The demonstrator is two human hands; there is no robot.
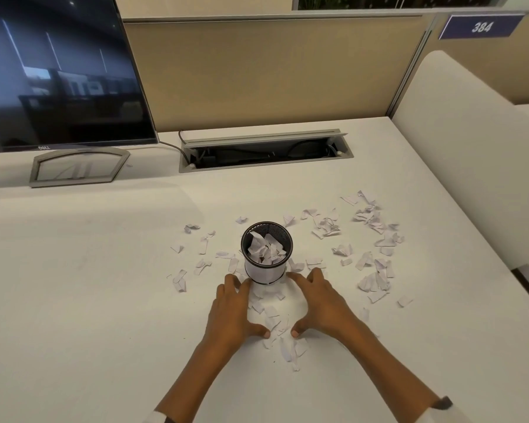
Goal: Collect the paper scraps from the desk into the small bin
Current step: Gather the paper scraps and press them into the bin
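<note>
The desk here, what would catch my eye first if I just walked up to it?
Probably the small black mesh bin in the middle of the white desk, already stuffed with torn paper. White paper scraps lie scattered all around it, thickest to its right. Just in front of the bin, the left hand and right hand lie flat, cupped around a small pile.

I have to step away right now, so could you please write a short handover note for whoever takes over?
Left hand and right hand: both open, flat on the desk, cupped around a small pile of scraps, holding nothing.
Small bin: upright just beyond the fingertips, partly filled with paper.
Left: this pile, the loose scraps left of the bin and the larger scatter on the right.
</note>
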